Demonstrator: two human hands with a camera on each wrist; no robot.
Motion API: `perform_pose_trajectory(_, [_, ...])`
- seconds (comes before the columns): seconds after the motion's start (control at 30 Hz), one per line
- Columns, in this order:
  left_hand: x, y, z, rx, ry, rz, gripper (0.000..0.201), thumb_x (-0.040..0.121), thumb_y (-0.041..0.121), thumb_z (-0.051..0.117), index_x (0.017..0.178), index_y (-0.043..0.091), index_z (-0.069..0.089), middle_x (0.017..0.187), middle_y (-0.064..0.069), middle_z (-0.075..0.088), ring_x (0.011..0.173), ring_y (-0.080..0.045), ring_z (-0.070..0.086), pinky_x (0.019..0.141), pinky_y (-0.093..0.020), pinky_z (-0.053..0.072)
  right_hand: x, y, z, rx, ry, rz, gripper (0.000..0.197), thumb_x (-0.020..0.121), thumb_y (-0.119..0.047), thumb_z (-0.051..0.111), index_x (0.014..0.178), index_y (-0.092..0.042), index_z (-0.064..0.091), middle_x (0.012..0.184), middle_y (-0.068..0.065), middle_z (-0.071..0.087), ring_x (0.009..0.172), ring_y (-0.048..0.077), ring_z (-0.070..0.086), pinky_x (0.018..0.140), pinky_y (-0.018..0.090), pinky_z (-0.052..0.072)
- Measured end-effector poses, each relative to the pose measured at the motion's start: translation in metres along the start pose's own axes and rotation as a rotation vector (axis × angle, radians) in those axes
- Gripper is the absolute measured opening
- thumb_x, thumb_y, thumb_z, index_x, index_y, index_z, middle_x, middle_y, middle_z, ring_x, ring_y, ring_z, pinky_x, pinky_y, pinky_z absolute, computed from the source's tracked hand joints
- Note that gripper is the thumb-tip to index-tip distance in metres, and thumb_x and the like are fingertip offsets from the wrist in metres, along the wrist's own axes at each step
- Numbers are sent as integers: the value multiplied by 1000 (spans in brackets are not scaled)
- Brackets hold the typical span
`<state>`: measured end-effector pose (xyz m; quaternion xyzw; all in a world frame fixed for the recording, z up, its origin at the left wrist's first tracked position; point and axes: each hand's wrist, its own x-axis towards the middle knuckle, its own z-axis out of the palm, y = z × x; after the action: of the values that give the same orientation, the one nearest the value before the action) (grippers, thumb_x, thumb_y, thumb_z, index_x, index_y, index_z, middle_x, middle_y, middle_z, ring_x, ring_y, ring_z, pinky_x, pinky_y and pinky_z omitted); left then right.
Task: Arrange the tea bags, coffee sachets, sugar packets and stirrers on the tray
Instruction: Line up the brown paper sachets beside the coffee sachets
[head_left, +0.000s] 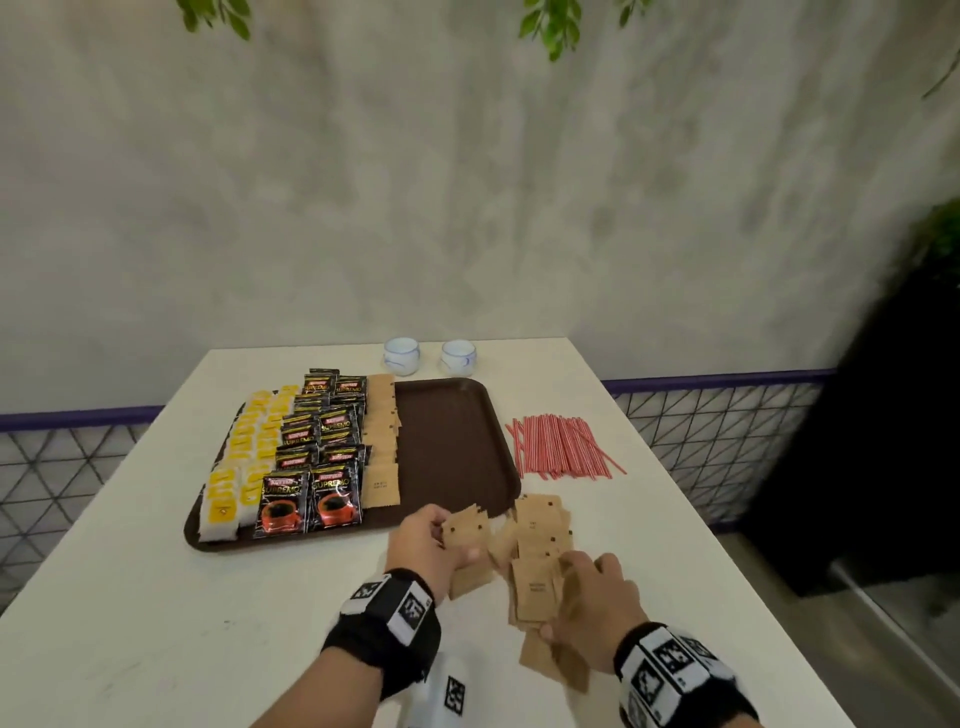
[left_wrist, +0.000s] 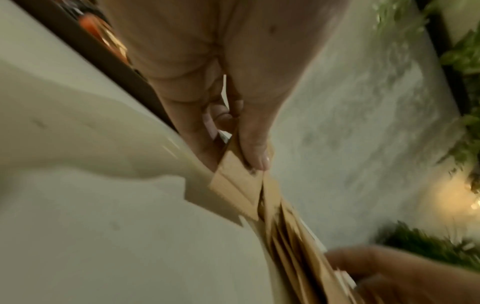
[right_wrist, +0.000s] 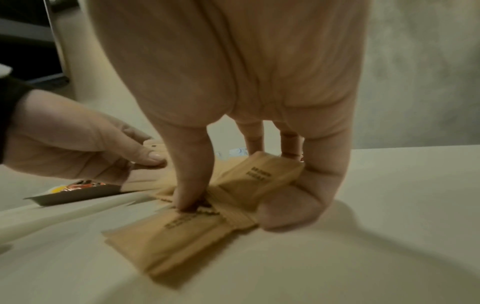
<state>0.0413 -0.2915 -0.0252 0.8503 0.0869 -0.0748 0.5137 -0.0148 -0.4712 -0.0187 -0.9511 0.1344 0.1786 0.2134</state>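
Observation:
A brown tray (head_left: 457, 457) on the white table carries rows of yellow tea bags (head_left: 249, 447), black coffee sachets (head_left: 322, 447) and one column of brown sugar packets (head_left: 382, 441); its right half is bare. Loose sugar packets (head_left: 540, 525) lie in a heap near the tray's front right corner. My left hand (head_left: 431, 540) pinches a small bunch of sugar packets (left_wrist: 239, 183) between thumb and fingers. My right hand (head_left: 592, 597) grips more packets (right_wrist: 259, 181) from the heap, thumb pressing down on them. Red-and-white stirrers (head_left: 561, 447) lie in a pile right of the tray.
Two small white cups (head_left: 401, 355) (head_left: 459, 357) stand at the table's far edge by the grey wall. The table edges drop off left and right; a dark planter with foliage (head_left: 883, 441) stands to the right.

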Motion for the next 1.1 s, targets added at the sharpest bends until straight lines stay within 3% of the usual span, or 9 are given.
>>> perform_pose_trajectory(0.13, [-15, -21, -47, -176, 94, -27, 20, 80, 8, 71, 85, 22, 57, 97, 1, 66, 90, -21, 64, 85, -44, 54, -3, -3, 10, 128, 7, -91, 71, 78, -41, 69, 137, -28, 31, 124, 0, 36, 117, 24, 42, 105, 36, 38])
perform_pose_trajectory(0.2, [-27, -27, -69, -463, 100, -100, 20, 84, 0, 63, 92, 16, 56, 105, -11, 66, 93, -27, 65, 82, -45, 54, -6, -5, 12, 135, 3, -132, 71, 78, -41, 68, 138, -29, 30, 130, 0, 36, 121, 25, 40, 105, 35, 36])
perform_pose_trajectory(0.37, [-69, -23, -89, -873, -19, -222, 19, 92, 0, 52, 110, 6, 53, 113, -22, 61, 106, -41, 60, 77, -53, 55, -15, -12, 2, -30, 23, -226, 58, 84, -43, 55, 135, -32, 29, 138, -3, 34, 124, 23, 34, 103, 35, 31])
perform_pose_trajectory(0.5, [-86, -15, -79, -919, -40, -184, 20, 91, 2, 54, 111, 7, 51, 112, -23, 61, 100, -40, 62, 64, -48, 58, -35, -29, -8, 131, 50, -419, 50, 85, -46, 61, 130, -37, 40, 129, -20, 41, 122, 12, 41, 100, 27, 35])
perform_pose_trajectory(0.57, [-91, -12, -70, -914, 1, -146, 22, 89, 0, 57, 109, 5, 50, 109, -25, 63, 88, -36, 66, 61, -47, 58, -54, -48, -15, 435, 11, -505, 33, 84, -35, 69, 113, -35, 55, 106, -19, 59, 97, 1, 56, 81, 13, 44])
perform_pose_trajectory(0.67, [-99, -7, -59, -888, 32, -93, 27, 84, -2, 62, 107, 5, 49, 105, -26, 65, 79, -35, 68, 59, -44, 57, -68, -72, -15, 600, 14, -625, 24, 74, -23, 79, 92, -30, 64, 82, -4, 66, 66, -1, 57, 61, 12, 46])
perform_pose_trajectory(0.8, [-104, 1, -52, -866, 12, -81, 28, 82, 0, 66, 103, 8, 51, 101, -20, 68, 83, -37, 68, 59, -43, 57, -62, -85, -3, 349, 136, -656, 22, 69, -26, 79, 82, -29, 62, 82, -7, 54, 77, 0, 52, 63, 11, 41])
perform_pose_trajectory(0.93, [-101, 3, -51, -824, -15, -60, 18, 87, 10, 61, 103, 8, 54, 96, -17, 70, 76, -26, 68, 60, -43, 58, -53, -88, 0, 306, 118, -566, 31, 68, -19, 78, 73, -32, 51, 76, -5, 53, 66, 8, 48, 66, 16, 44])
perform_pose_trajectory(1.1, [-90, 2, -52, -881, -84, -63, 19, 96, 17, 47, 109, 11, 59, 85, -9, 73, 78, -22, 68, 66, -39, 58, -49, -100, 2, 216, 202, -581, 34, 72, -27, 73, 87, -33, 43, 94, -16, 43, 83, 3, 47, 68, 14, 40])
